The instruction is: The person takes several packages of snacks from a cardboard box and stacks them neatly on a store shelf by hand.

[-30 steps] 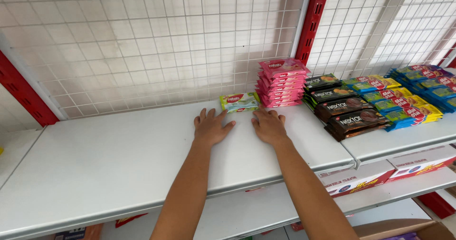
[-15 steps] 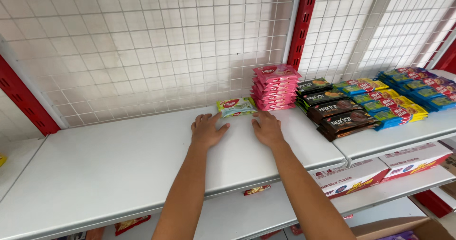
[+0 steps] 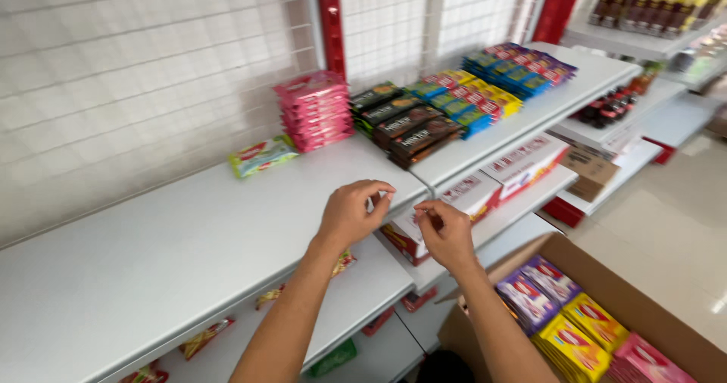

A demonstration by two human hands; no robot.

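Observation:
My left hand (image 3: pixel 352 212) hovers over the front edge of the white shelf (image 3: pixel 166 254), fingers loosely curled, holding nothing. Close beside it, my right hand (image 3: pixel 447 234) hangs just past the shelf edge with its fingers half curled and empty. A green snack packet (image 3: pixel 262 156) lies on the shelf near the wire back. To its right stands a stack of pink packets (image 3: pixel 314 109), then dark brown packets (image 3: pixel 405 125). An open cardboard box (image 3: pixel 606 330) with purple, yellow and pink packets sits low at the right, below my right arm.
Blue, yellow and red packets (image 3: pixel 485 87) fill the neighbouring shelf to the right. White cartons (image 3: pixel 522 163) lie on the lower shelf. A red upright post (image 3: pixel 330 19) divides the wire grid backing. More shelving with bottles (image 3: pixel 651 8) stands far right, beside tiled floor.
Both hands have pulled back from the green packet to the shelf's front edge and lifted off the surface. The view has swung right and down, revealing the cardboard box.

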